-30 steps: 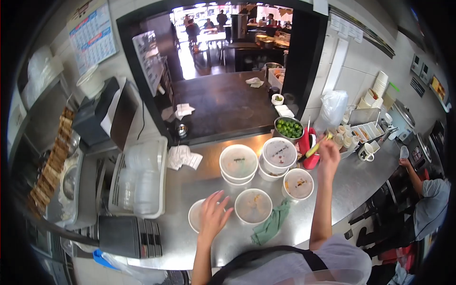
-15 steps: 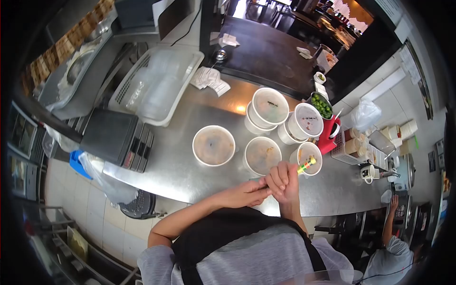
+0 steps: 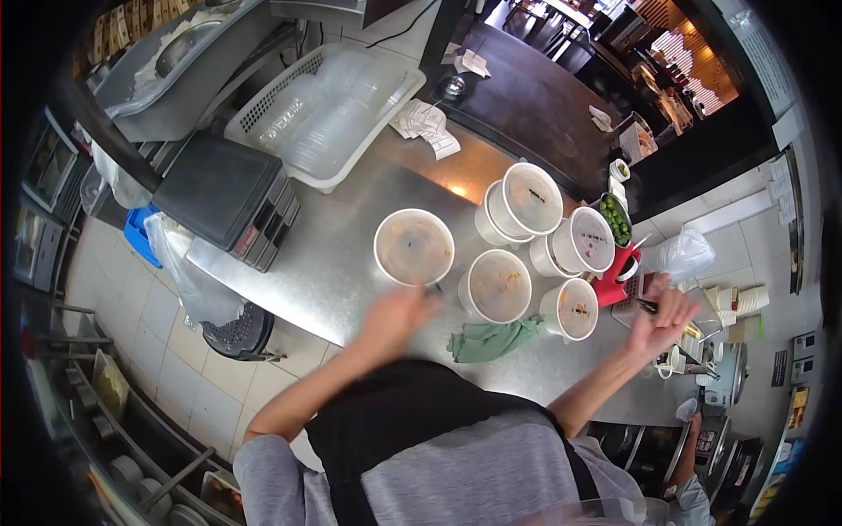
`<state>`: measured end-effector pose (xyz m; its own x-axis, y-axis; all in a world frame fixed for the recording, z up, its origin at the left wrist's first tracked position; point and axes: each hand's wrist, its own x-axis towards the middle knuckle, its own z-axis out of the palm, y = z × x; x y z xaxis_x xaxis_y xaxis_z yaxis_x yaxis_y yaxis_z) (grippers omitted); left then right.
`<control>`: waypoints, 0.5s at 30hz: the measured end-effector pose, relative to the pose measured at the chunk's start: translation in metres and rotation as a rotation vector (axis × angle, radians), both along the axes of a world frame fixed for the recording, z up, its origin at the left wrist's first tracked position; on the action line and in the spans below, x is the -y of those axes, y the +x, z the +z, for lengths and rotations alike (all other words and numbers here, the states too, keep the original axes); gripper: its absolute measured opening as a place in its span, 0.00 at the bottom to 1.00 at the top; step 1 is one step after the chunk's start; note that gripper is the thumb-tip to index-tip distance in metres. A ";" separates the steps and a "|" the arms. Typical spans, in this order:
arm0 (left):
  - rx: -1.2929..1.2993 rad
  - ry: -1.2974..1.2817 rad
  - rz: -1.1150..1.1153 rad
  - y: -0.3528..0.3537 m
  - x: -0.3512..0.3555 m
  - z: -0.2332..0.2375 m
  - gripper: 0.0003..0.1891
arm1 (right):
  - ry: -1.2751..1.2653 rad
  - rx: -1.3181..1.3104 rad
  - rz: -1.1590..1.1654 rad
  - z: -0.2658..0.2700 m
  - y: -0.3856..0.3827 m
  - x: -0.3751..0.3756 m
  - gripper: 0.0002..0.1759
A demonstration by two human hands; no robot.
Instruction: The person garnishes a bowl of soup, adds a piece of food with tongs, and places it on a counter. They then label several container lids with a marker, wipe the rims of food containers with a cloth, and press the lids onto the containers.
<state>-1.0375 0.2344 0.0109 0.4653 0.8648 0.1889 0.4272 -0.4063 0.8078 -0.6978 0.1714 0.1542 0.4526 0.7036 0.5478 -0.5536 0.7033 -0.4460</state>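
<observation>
My right hand point(image 3: 664, 324) is raised at the right over the counter, closed around a pen point(image 3: 647, 306) with a dark end and a colourful patterned end. My left hand point(image 3: 396, 321) is smeared by motion just below a round white tub point(image 3: 414, 247) with a translucent lid. A small dark thing shows at its fingertips, too blurred to name. To the right stand more lidded tubs, one in front point(image 3: 495, 287), a smaller one point(image 3: 574, 309), and stacked ones point(image 3: 526, 199) behind. A crumpled green cloth point(image 3: 494, 340) lies before them on the steel counter point(image 3: 329, 263).
A white basket point(image 3: 326, 184) of clear plastic lids or containers stands at the back left, beside a dark drawer box point(image 3: 224, 188). Paper slips point(image 3: 427, 127) lie near the basket. Green produce point(image 3: 616, 219) and a red holder point(image 3: 614, 282) stand right. Another person point(image 3: 690, 495) is at lower right.
My hands have moved apart from together in front of me: the left toward the left tub, the right out to the right with the pen. The green cloth is now uncovered. The view has shifted.
</observation>
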 end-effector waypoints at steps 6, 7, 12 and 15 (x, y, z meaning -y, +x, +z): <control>0.351 -0.018 0.444 0.002 -0.111 -0.097 0.10 | -0.247 -0.151 0.125 -0.033 -0.046 -0.019 0.32; 0.468 -0.114 0.426 0.006 -0.115 -0.101 0.10 | -0.266 -0.123 0.219 -0.041 -0.056 -0.026 0.34; 0.426 -0.179 0.277 -0.011 -0.116 -0.105 0.08 | -0.548 0.237 0.244 -0.086 -0.130 -0.064 0.32; 0.427 -0.273 0.206 -0.019 -0.105 -0.103 0.07 | -0.445 0.500 0.371 -0.136 -0.166 -0.085 0.15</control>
